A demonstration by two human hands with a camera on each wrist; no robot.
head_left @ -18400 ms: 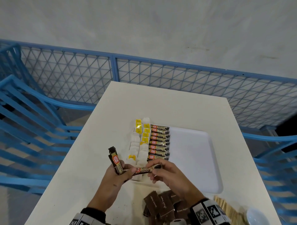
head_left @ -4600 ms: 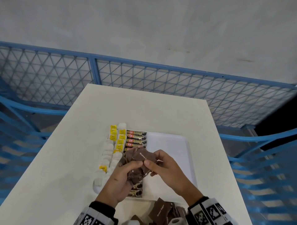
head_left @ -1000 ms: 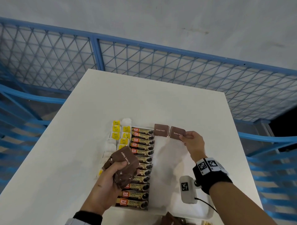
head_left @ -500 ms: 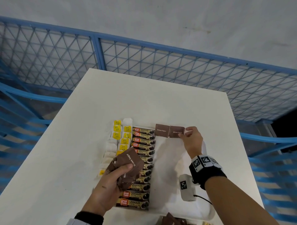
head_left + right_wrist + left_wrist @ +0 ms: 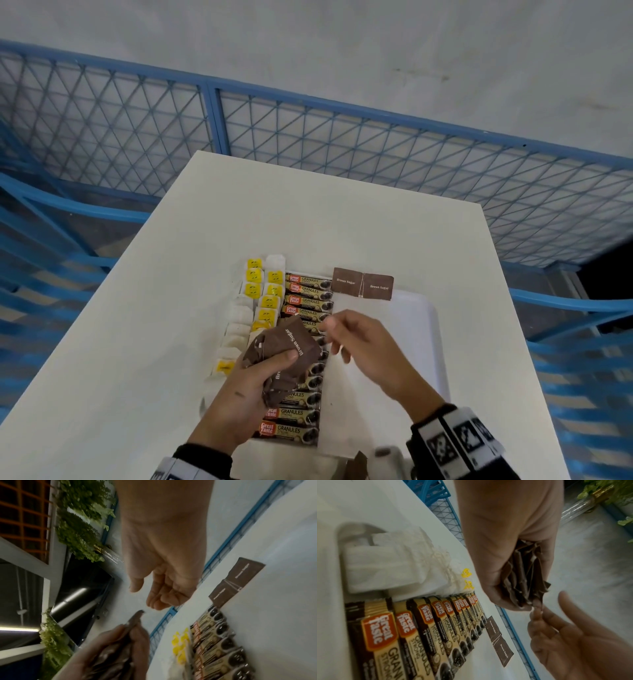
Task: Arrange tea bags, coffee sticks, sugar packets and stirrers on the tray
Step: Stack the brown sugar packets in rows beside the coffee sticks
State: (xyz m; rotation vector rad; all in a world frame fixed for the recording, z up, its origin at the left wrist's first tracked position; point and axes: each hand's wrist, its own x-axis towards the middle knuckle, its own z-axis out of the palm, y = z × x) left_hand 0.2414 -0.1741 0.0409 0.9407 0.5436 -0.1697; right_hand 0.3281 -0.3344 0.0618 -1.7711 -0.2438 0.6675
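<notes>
My left hand grips a stack of brown sugar packets above the coffee sticks, which lie in a column on the white tray. Tea bags with yellow tags fill the tray's left side. Two brown sugar packets lie side by side at the tray's far edge. My right hand is empty, its fingers loosely extended, right beside the stack. In the left wrist view its fingertips are at the corner of the stack. In the right wrist view the stack's tip sits just below that hand.
The tray lies on a white table fenced by blue mesh railing. The right part of the tray is bare. A corner of another brown packet shows at the near table edge.
My right hand let go of the second sugar packet at the tray's far edge and came back toward the stack in my left hand. The left hand stayed in place.
</notes>
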